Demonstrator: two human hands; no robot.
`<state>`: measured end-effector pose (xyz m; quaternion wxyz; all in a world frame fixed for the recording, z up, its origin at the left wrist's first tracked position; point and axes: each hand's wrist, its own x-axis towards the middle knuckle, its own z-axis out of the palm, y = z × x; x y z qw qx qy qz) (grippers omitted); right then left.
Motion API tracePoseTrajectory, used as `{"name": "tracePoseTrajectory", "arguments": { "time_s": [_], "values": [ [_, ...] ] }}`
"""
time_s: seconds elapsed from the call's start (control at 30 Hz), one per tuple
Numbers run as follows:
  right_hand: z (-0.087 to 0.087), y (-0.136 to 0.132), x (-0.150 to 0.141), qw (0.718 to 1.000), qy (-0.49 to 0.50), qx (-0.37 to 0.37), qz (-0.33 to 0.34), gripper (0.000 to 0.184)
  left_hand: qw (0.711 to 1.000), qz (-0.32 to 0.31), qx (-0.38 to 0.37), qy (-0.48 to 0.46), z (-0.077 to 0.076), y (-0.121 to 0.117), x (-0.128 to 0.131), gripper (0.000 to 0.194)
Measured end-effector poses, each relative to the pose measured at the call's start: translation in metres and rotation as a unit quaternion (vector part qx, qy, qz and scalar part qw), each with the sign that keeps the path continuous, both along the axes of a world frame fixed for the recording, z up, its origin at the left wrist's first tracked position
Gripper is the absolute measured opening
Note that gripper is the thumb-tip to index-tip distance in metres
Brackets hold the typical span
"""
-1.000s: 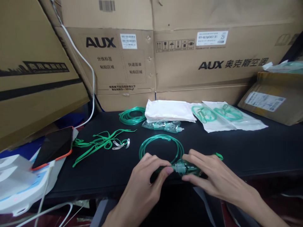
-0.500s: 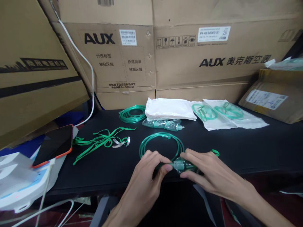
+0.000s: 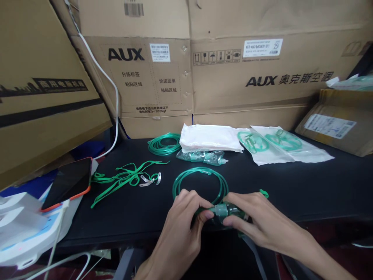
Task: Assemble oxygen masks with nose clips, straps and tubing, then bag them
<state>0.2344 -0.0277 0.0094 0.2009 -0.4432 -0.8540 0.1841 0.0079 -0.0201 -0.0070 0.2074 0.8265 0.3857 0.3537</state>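
Near the table's front edge, my left hand (image 3: pixel 185 223) pinches green tubing between thumb and fingertips, close to a pale green connector (image 3: pixel 221 210). My right hand (image 3: pixel 256 216) is closed around a clear green oxygen mask (image 3: pixel 234 210), whose narrow end meets that connector. Most of the mask lies hidden under the right fingers. Just beyond both hands rests a loose coil of green tubing (image 3: pixel 176 185). A bit of green strap (image 3: pixel 264 193) shows behind the right hand.
Green elastic straps (image 3: pixel 122 181) and metal nose clips (image 3: pixel 145 180) lie left. Farther back are coiled tubing (image 3: pixel 159 146), a white packet (image 3: pixel 210 137), clear mask parts (image 3: pixel 201 156) and bagged tubing (image 3: pixel 284 142). A phone (image 3: pixel 68 182) sits left; cardboard boxes (image 3: pixel 163 97) stand behind.
The whole scene sits slightly lower in the picture as the camera shifts. Both hands keep their holds on the tubing and mask, a little lower in view.
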Motion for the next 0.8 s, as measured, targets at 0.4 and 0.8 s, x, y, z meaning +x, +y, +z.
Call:
{"name": "tracePoseTrajectory", "arguments": {
  "time_s": [0.4, 0.8],
  "values": [
    [0.045, 0.016, 0.027, 0.918, -0.23, 0.321, 0.036, 0.031, 0.98, -0.024, 0.113, 0.161, -0.013, 0.006, -0.042, 0.043],
    [-0.046, -0.058, 0.048, 0.957, 0.13, 0.159, -0.204, 0.029, 0.972, -0.072, 0.211, 0.077, -0.023, -0.02, -0.013, 0.025]
  ]
}}
